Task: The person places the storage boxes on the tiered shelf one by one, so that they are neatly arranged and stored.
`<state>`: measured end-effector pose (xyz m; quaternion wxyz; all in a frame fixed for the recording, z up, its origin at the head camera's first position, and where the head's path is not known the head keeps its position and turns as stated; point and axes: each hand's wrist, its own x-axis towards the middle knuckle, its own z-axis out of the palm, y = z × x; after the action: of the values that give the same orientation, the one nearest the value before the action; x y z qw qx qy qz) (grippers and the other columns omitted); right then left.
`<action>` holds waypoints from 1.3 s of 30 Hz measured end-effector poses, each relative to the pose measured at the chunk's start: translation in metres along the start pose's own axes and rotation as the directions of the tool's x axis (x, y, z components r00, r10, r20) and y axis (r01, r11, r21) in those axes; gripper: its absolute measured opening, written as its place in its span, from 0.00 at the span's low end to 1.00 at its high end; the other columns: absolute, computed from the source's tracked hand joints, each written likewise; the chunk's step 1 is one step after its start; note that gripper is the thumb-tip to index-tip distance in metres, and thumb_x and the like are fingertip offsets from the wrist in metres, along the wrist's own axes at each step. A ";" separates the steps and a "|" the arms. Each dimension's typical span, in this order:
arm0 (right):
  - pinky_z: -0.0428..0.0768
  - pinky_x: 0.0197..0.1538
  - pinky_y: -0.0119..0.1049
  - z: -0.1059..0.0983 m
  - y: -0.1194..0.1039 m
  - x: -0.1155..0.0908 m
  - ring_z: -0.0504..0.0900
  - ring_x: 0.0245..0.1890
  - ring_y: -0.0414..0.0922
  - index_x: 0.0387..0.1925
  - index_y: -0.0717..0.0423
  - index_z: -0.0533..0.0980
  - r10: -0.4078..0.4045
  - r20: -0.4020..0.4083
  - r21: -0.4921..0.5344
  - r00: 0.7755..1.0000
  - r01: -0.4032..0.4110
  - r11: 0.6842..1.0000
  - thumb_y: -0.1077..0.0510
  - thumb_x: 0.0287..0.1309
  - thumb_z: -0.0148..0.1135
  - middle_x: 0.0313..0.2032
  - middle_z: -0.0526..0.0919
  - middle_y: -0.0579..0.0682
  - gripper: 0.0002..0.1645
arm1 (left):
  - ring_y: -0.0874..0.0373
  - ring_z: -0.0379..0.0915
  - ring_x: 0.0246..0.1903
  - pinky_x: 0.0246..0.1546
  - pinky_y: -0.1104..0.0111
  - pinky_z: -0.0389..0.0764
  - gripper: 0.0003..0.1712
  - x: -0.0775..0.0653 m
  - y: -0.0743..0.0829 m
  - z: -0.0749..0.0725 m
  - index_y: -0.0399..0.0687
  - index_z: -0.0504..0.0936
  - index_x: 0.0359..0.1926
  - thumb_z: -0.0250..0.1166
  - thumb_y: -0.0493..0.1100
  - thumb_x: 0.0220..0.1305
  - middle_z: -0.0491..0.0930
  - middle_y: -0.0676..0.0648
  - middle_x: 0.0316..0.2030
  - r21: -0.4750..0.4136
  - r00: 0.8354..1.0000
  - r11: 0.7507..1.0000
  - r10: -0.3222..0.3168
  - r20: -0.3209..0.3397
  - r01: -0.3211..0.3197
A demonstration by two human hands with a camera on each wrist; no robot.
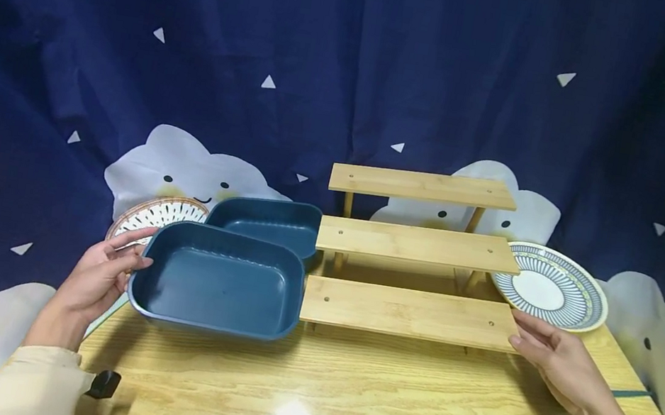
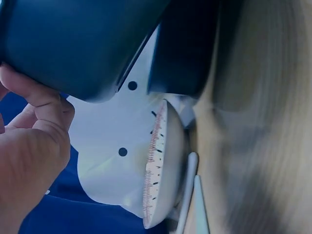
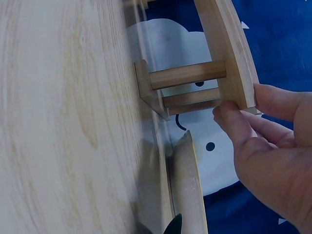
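Observation:
My left hand (image 1: 94,281) pinches the left rim of a dark blue rectangular basin (image 1: 217,287), thumb over the edge and fingers outside. In the left wrist view this basin (image 2: 73,44) hangs raised over the table, tilted. Behind it stands a second dark blue basin (image 1: 268,223), partly covered by the first. With my right hand (image 1: 563,364) I pinch the right end of the lowest board of a three-tier wooden step rack (image 1: 407,312). The right wrist view shows thumb and fingers on either side of that board (image 3: 234,73), whose round legs reach down to a foot.
A brown-rimmed patterned bowl (image 1: 160,214) sits behind my left hand, partly hidden. To the rack's right lies a plate with a blue-grey striped rim (image 1: 553,287). A dark blue curtain (image 1: 354,60) with clouds hangs behind the wooden table (image 1: 381,401).

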<state>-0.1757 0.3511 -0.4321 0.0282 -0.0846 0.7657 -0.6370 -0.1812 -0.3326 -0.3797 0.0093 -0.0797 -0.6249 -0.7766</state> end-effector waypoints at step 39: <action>0.75 0.52 0.18 -0.001 0.000 0.000 0.75 0.53 0.22 0.69 0.88 0.48 -0.007 0.020 0.031 1.000 0.007 1.000 0.67 0.71 0.58 0.53 0.76 0.27 0.40 | 0.65 0.75 0.28 0.29 0.77 0.79 0.33 0.059 0.032 0.118 0.34 0.58 0.74 0.51 0.23 0.70 0.67 0.46 0.48 -0.136 0.997 0.991 -0.025 -0.069 0.016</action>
<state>-0.1757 0.3522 -0.4322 0.0351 -0.0934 0.7553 -0.6477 -0.2221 -0.2199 -0.3160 0.0179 -0.0464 -0.5710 -0.8195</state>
